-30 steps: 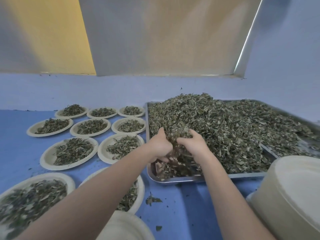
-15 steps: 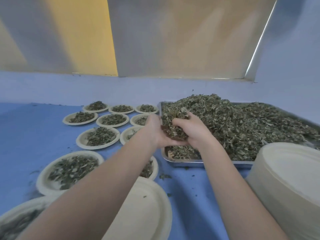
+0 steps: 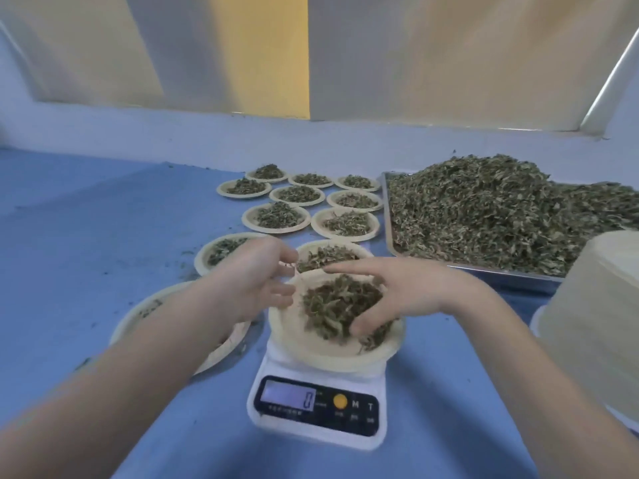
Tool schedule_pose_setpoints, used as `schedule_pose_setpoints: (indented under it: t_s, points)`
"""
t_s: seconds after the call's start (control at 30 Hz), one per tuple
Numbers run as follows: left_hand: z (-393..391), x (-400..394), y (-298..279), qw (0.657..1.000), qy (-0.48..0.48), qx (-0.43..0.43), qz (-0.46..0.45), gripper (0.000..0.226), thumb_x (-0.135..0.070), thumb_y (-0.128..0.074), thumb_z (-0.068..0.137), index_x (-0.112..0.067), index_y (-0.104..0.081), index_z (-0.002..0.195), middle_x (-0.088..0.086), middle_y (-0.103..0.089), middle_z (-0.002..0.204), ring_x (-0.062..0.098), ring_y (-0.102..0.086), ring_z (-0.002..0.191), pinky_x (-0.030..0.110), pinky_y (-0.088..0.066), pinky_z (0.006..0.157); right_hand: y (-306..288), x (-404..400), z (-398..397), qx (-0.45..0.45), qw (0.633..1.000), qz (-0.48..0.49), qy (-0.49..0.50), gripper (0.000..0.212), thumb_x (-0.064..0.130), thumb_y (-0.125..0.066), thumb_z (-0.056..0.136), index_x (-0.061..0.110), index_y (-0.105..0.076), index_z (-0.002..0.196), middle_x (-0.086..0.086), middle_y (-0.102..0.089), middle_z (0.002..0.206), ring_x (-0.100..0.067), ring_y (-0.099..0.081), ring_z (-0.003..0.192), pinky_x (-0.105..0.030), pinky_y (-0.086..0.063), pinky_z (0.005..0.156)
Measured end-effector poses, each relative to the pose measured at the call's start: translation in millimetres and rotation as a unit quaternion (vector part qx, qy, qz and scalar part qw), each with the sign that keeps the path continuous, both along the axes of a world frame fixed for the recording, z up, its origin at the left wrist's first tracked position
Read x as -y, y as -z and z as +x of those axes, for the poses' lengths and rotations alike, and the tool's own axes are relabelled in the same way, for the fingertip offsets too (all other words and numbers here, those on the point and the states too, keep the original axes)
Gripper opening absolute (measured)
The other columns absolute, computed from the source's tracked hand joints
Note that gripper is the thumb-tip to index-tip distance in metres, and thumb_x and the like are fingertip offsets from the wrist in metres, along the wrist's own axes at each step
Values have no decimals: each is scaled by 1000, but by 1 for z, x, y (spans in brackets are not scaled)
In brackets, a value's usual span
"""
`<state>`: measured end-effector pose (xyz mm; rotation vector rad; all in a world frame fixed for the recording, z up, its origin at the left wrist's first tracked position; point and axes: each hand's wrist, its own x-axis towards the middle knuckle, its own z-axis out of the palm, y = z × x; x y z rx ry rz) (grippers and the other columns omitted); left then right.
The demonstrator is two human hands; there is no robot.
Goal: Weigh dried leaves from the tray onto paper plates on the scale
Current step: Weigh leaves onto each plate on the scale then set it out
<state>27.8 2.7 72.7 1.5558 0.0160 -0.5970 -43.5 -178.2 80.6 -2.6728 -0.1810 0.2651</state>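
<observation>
Head view: both hands, left hand [image 3: 256,281] and right hand [image 3: 397,295], fingers spread wide, release dried leaves [image 3: 340,305] onto the paper plate [image 3: 311,347] centred on the scale [image 3: 318,409] for weighing.

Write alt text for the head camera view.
Two open hands, left hand and right hand, release dried green leaves onto a round paper plate on a white digital scale; a heaped metal tray sits right.
</observation>
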Motion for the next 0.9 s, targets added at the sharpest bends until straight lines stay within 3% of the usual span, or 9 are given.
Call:
schedule_pose_setpoints:
  t_s: [0.07,0.17,0.27,0.37,0.53,0.63,0.7,0.8,0.9]
  points:
    - [-2,-7,0,998,0,51,27,38,-8,-43,97,-6,-49,133,18,-45,137,36,-52,117,40,-47,85,-8,2,-6,15,999,29,-6,80,53,-77,69,62,-31,135,44,-31,124,8,-36,119,-6,-33,83]
    - [-5,-11,3,994,-20,105,31,30,-5,-46,95,-10,-59,122,14,-52,126,25,-57,100,35,-51,81,-10,5,-12,49,994,102,11,72,64,-67,67,67,-32,130,51,-34,114,2,-43,120,-20,-37,91]
    - [-8,-12,10,986,-46,161,27,29,-1,-46,94,-15,-62,113,8,-59,112,20,-61,98,32,-52,84,0,7,-15,117,988,97,21,66,69,-57,69,64,-35,131,55,-32,113,13,-37,118,-11,-34,93]
    - [-11,-13,21,976,-49,211,24,32,0,-45,93,-14,-62,116,3,-60,107,15,-60,99,31,-50,90,15,8,-18,154,980,114,51,66,71,-49,73,56,-36,136,48,-30,126,17,-28,123,-18,-26,106]
    - [-15,-18,35,949,-85,304,-3,36,-5,-50,91,-33,-65,107,-12,-62,116,6,-60,105,33,-47,97,34,6,-23,163,973,146,78,64,73,-38,75,57,-31,137,33,-26,144,16,-17,132,-17,-15,106]
    - [-20,-19,42,925,-86,371,2,48,1,-46,91,-42,-62,104,-14,-63,115,0,-56,113,20,-43,90,40,5,-26,156,970,168,80,65,72,-36,78,57,-27,140,40,-22,139,33,-12,118,-1,-12,93]
    - [-22,-19,46,917,-74,392,17,50,2,-45,92,-45,-60,104,-11,-62,119,2,-54,116,24,-42,95,43,5,-28,147,969,179,84,70,74,-34,76,55,-24,142,43,-19,136,37,-11,114,2,-12,88]
    - [-22,-19,51,914,-71,398,36,47,1,-45,92,-40,-58,111,-10,-60,124,3,-52,119,25,-40,98,46,5,-30,120,970,189,97,76,74,-33,76,50,-19,146,40,-16,138,21,-10,128,-16,-11,104]
    - [-22,-20,55,918,-72,388,44,43,-2,-46,92,-34,-58,118,-14,-58,126,2,-51,119,17,-38,90,48,3,-32,92,972,190,105,83,76,-35,72,47,-14,148,40,-14,136,16,-9,131,-22,-12,108]
